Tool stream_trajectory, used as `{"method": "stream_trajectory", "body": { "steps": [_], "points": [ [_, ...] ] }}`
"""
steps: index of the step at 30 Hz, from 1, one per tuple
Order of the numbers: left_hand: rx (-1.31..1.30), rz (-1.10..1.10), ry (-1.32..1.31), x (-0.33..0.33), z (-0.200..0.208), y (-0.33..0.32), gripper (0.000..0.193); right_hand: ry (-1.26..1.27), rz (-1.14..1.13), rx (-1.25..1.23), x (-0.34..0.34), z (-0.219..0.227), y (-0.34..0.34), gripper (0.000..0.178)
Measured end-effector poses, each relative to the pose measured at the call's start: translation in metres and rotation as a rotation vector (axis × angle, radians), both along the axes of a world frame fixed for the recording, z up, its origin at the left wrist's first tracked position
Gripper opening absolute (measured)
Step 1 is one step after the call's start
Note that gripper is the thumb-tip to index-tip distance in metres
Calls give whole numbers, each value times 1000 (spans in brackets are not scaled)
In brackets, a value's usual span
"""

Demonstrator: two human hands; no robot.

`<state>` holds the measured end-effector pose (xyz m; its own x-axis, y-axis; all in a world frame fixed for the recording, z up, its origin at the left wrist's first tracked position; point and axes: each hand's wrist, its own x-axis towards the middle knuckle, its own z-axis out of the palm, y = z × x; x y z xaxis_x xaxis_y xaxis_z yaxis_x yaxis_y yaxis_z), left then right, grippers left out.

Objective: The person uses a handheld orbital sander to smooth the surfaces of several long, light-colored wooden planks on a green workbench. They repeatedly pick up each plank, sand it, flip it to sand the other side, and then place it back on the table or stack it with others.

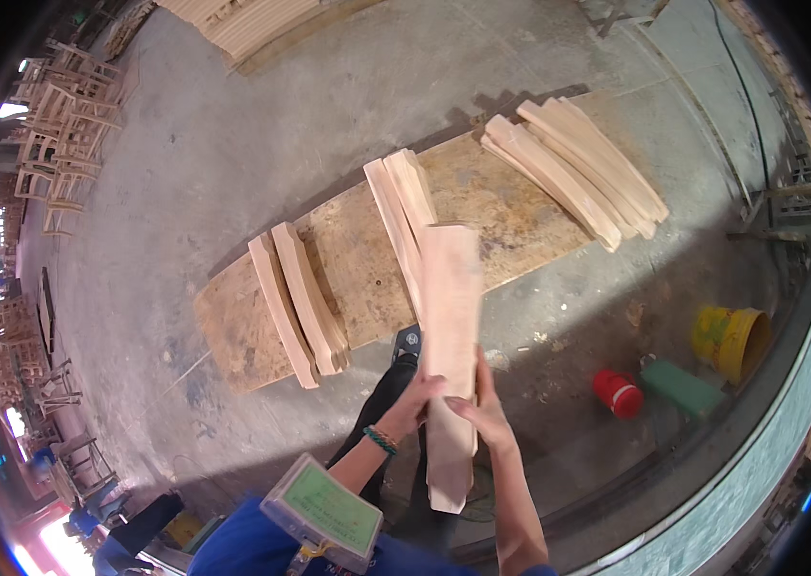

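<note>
A long, pale wooden chair-leg-like piece (451, 307) is held upright in the picture before my body, broad face up. My left hand (412, 404) closes on its left edge, and my right hand (488, 408) grips the right edge with the thumb across the face. Just beyond it, a pair of similar curved wooden pieces (396, 206) lies on a low plywood board (367, 278), partly hidden by the held one. Two more curved pieces (310, 307) rest at the board's left part. Several others (569, 173) lie side by side at its right end.
A red container (618, 394), a green box (682, 387) and a yellow bucket (730, 343) stand on the floor at right. Stacked wooden chair frames (65, 144) are at far left. A wood pile (242, 29) lies at the back. A badge (324, 514) hangs before me.
</note>
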<state>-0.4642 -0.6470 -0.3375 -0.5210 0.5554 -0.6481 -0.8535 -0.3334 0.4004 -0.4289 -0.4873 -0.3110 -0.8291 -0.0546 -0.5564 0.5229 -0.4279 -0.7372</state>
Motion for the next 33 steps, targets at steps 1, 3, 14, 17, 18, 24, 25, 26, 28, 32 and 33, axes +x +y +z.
{"method": "stream_trajectory", "body": {
  "steps": [1, 3, 14, 17, 18, 24, 25, 26, 28, 32, 33],
  "points": [
    [-144, 80, -88, -16, -21, -22, 80, -32, 70, -60, -32, -22, -20, 110],
    [-274, 144, -136, -51, -62, -58, 80, -42, 184, -64, -84, -79, -54, 110],
    [-359, 286, -135, -222, -265, -143, 81, -103, 412, 79, -267, -297, -158, 108],
    [-301, 329, -40, -246, -301, -165, 80, -85, 394, 129, -282, -315, -185, 107],
    [-241, 349, -8, -255, -311, -157, 80, -24, 349, 165, -282, -324, -182, 108],
    [-599, 220, 36, -261, -328, -121, 71, -114, 371, 636, -242, -343, -187, 77],
    [-610, 231, 36, -258, -328, -119, 78, -114, 370, 668, -238, -341, -184, 74],
    [-673, 240, 58, -255, -328, -114, 81, -112, 367, 700, -236, -340, -180, 71],
    [-786, 257, 108, -246, -327, -98, 89, -58, 361, 814, -242, -342, -171, 65],
    [-1418, -103, 734, -227, -318, -91, 89, -21, 403, 662, -261, -322, -157, 57],
    [-1343, -66, 702, -226, -313, -89, 90, -160, 476, 725, -255, -313, -159, 54]
  ]
}}
